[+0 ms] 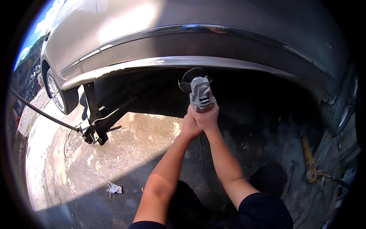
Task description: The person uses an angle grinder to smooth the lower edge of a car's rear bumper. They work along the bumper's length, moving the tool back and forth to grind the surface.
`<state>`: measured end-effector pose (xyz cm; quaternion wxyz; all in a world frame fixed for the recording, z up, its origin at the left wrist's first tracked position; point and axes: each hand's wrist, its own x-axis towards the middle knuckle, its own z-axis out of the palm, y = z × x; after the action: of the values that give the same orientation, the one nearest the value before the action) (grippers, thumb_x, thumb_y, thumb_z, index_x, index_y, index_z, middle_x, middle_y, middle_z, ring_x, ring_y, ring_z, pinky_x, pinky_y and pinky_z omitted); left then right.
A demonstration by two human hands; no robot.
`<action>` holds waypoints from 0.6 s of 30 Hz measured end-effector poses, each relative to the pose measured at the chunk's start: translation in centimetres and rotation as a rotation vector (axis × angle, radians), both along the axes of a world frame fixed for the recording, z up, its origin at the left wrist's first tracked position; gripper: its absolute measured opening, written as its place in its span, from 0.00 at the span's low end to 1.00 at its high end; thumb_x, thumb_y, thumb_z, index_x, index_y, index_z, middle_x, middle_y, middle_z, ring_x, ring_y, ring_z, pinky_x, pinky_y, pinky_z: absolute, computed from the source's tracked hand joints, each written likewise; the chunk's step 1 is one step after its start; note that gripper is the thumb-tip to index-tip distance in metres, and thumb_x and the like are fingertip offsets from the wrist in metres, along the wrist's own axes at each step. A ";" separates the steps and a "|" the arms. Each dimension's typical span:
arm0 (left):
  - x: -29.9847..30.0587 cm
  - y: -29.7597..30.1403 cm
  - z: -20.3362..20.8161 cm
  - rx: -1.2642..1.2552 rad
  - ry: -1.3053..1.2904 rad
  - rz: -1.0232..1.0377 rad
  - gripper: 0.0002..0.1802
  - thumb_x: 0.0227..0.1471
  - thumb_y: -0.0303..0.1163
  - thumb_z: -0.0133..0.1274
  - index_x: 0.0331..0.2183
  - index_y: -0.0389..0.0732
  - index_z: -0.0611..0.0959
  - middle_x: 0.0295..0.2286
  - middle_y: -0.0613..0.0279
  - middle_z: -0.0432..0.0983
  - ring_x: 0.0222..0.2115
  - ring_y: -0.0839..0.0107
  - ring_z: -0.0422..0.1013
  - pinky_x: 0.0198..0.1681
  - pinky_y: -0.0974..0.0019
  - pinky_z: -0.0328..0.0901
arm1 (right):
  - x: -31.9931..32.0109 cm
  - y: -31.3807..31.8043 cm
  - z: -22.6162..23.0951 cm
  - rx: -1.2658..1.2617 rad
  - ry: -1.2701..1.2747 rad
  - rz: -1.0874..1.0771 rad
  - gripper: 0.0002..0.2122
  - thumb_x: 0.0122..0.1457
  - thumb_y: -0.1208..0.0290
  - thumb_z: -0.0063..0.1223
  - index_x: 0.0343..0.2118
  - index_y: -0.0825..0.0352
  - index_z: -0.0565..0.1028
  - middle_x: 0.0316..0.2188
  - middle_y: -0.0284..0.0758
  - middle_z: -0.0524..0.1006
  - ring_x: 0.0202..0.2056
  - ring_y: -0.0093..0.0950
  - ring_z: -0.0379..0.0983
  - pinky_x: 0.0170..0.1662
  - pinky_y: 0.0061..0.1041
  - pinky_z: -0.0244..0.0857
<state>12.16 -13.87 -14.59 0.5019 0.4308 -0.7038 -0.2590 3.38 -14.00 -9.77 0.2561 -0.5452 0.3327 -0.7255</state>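
Holding grinder (201,93) in left grip (189,124) and right grip (208,116), close to lower edge of car (126,45).
Wrapping both snugly round its rear end, with disc (196,72) up by sill (152,63), contact hard to judge in shadow. On floor (141,131), with jack (90,131) below sill toward left edge, and glove (114,189) toward near edge.

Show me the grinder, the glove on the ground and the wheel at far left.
Grinder (199,91), head view: on its grey housing.
Glove (114,189), head view: on its crumpled middle.
Wheel (55,92), head view: on its silver rim.
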 end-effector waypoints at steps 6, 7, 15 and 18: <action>-0.4 -0.6 0.6 0.003 0.022 -0.089 0.29 0.44 0.36 0.65 0.46 0.36 0.75 0.40 0.41 0.77 0.44 0.40 0.74 0.46 0.51 0.69 | -0.9 -0.2 -1.2 0.007 -0.093 -0.027 0.24 0.42 0.77 0.70 0.45 0.71 0.74 0.37 0.35 0.81 0.39 0.24 0.79 0.46 0.27 0.72; 0.0 -0.5 0.8 -0.007 0.069 -0.084 0.28 0.44 0.36 0.65 0.46 0.36 0.75 0.40 0.41 0.78 0.45 0.41 0.74 0.47 0.51 0.69 | -0.2 -0.3 -1.0 -0.008 -0.059 -0.038 0.24 0.42 0.77 0.70 0.44 0.71 0.74 0.37 0.35 0.81 0.39 0.24 0.79 0.46 0.27 0.72; 6.5 -1.5 0.5 0.118 0.041 -0.013 0.31 0.45 0.38 0.67 0.50 0.38 0.77 0.47 0.45 0.78 0.52 0.48 0.73 0.53 0.55 0.67 | 7.2 -1.7 1.2 -0.017 0.192 -0.064 0.25 0.37 0.70 0.72 0.41 0.68 0.75 0.30 0.41 0.82 0.34 0.37 0.83 0.39 0.30 0.74; 7.2 -1.6 0.0 0.072 0.078 0.002 0.33 0.45 0.39 0.67 0.52 0.39 0.76 0.48 0.46 0.77 0.53 0.50 0.73 0.53 0.55 0.67 | 8.4 -2.1 0.5 0.060 0.219 -0.080 0.24 0.38 0.70 0.72 0.41 0.68 0.75 0.30 0.41 0.82 0.35 0.37 0.83 0.41 0.31 0.74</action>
<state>19.40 -15.47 -14.57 0.5133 0.4390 -0.6735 -0.3004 11.76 -16.09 -9.29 0.2051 -0.5997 0.4019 -0.6609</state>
